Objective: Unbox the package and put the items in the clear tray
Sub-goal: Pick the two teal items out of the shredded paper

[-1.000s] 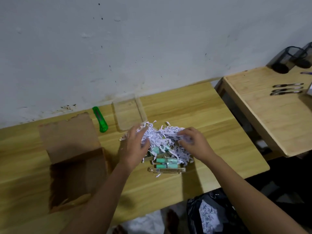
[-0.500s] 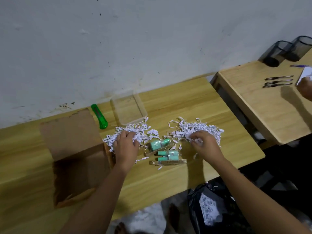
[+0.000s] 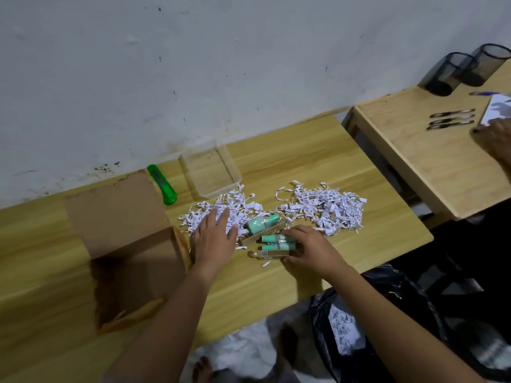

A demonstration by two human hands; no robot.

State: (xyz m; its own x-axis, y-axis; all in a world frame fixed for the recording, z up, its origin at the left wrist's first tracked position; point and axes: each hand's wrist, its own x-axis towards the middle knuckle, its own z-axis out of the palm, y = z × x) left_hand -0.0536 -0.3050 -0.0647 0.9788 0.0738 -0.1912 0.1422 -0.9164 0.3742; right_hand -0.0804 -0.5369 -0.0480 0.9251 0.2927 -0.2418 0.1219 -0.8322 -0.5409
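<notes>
Our left hand (image 3: 214,240) lies flat on the left heap of shredded paper (image 3: 221,207), fingers straight and slightly spread, just right of the open cardboard box (image 3: 130,244). Our right hand (image 3: 308,248) is curled round the right ends of the two mint tubes (image 3: 273,238) and the slim gold box (image 3: 268,253) lying on their near side. Its thumb is at the near edge and its fingers reach over the top. A mint bottle (image 3: 261,223) lies tilted just beyond the tubes, between the left heap and a second heap (image 3: 327,208) farther right. The clear tray (image 3: 211,172) sits on the wooden table (image 3: 318,150) by the far wall, its near corner meeting the shreds. A green cutter (image 3: 161,185) lies just left of it.
</notes>
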